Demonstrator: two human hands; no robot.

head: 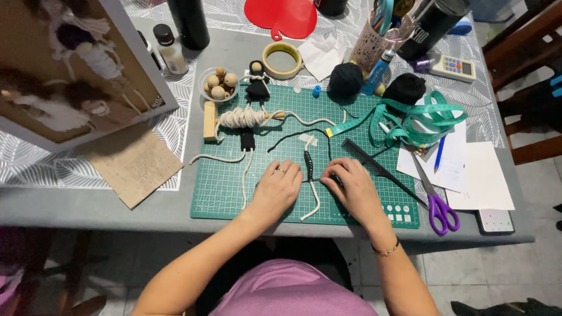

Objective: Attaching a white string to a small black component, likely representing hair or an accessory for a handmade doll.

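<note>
Both my hands rest on a green cutting mat (228,193). My left hand (280,186) and my right hand (350,182) pinch black yarn on either side of a white cord (314,199) that is taped at its top and partly wrapped in black yarn (308,164). The black yarn runs up across the mat toward two black yarn balls (345,79). A wooden peg wound with white cord (241,117) lies on the mat to the upper left, and a small black yarn doll (256,85) stands above it.
A black comb (374,167), purple scissors (439,208), teal measuring tape (427,117), papers and a blue pen lie to the right. A bowl of wooden beads (219,83), tape roll (281,59), bottles, a framed craft board (70,70) and a brown card sit left and behind.
</note>
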